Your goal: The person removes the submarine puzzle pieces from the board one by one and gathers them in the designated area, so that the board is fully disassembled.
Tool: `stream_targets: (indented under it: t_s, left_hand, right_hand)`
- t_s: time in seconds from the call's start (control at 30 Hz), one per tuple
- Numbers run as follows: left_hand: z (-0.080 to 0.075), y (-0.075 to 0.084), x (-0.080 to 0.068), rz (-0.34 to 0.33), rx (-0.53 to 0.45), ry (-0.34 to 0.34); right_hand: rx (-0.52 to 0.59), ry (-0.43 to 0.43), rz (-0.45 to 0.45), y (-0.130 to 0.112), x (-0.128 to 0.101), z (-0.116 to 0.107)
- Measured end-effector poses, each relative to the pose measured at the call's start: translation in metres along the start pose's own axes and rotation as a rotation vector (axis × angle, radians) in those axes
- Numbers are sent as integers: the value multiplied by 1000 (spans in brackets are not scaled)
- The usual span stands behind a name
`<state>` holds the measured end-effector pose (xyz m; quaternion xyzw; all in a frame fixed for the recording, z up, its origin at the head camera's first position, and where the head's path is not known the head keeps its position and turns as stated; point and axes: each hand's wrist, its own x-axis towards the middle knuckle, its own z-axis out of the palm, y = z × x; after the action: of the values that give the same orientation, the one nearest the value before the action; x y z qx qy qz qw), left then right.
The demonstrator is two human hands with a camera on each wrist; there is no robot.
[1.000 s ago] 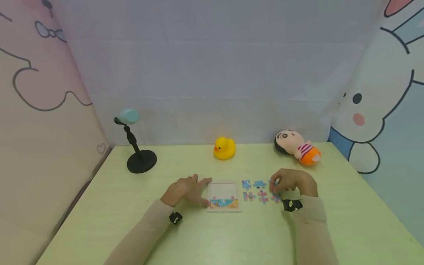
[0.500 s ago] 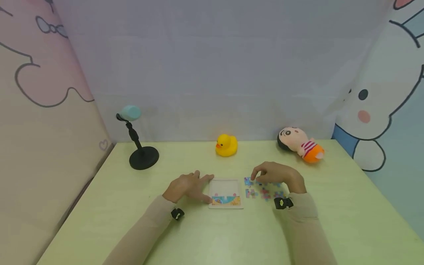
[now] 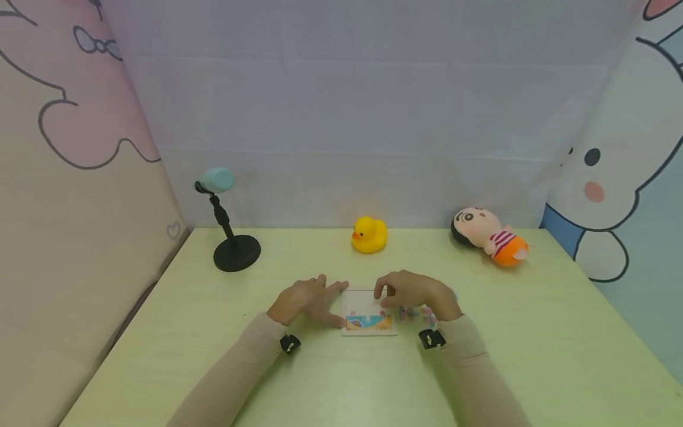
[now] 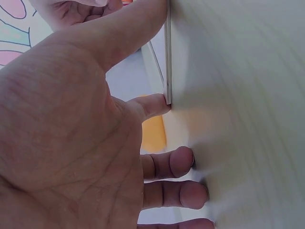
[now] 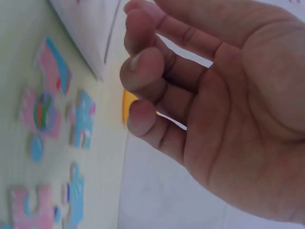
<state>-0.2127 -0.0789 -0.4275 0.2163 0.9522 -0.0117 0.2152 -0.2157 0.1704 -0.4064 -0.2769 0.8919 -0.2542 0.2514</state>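
My left hand (image 3: 309,299) lies spread at the left side of a small white puzzle tray (image 3: 396,329), thumb and index finger touching its edge. In the left wrist view, that edge meets the thumb and index finger (image 4: 155,105), and the other fingers rest on the table. A strip of blue and orange puzzle (image 3: 368,322) fills the tray's near part. Over the tray's right side hovers my right hand (image 3: 413,292), fingers loosely curled, with no piece showing between them. Pink and blue puzzle pieces (image 5: 83,119) lie right of the tray, partly under this hand.
Along the back of the table (image 3: 331,379) stand a black-based stand with a light blue head (image 3: 237,254) at left and a yellow rubber duck (image 3: 369,235) in the middle. A plush doll (image 3: 490,236) lies at back right.
My right hand has moved left from the far end of the loose pieces, across them, to above the tray. The left hand has stayed at the tray's edge. The head view has shifted slightly.
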Motion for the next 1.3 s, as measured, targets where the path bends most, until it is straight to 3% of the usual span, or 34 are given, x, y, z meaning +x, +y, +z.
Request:
stream_targets:
  t_s: [0.17,0.43,0.67,1.3]
  left_hand:
    - [0,-4,1,21,-15,-13]
    - [2,-4,1,34,-50,-14]
    - [2,-3,2,-11,-62,-31]
    - [0,0,4,-23,-38,-31]
  right_hand:
    - [-16,-41,43,-21,12,17]
    - [-59,-47,-27,-33,22,36]
    - [-95,-19,-35,-38,25,42]
    - [-189,31,-45,-38,27,45]
